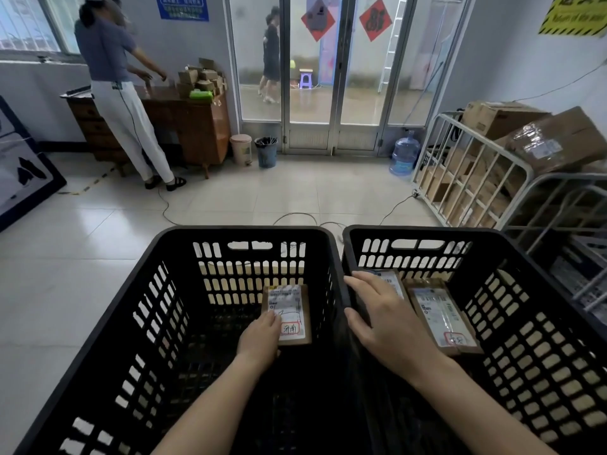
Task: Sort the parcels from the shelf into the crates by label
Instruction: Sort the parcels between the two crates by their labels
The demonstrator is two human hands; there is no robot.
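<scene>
Two black slotted crates stand side by side in front of me, the left crate [170, 290] and the right crate [525, 290]. My left hand [259, 334] reaches into the left crate and pinches the near left corner of a small brown parcel [294, 315] whose white label has a red-boxed mark. My right hand [384, 320] is spread, fingers straight, over the left side of the right crate. It covers most of a labelled parcel [391, 282]. Beside it a second brown parcel [440, 318] lies flat in the right crate.
Metal cage trolleys [473, 178] stacked with cardboard boxes stand at the right. Cables [295, 218] trail on the tiled floor just beyond the crates. A person [121, 93] stands at a wooden desk [197, 126] far left. Two bins [266, 152] and a water bottle [405, 152] sit by the glass doors.
</scene>
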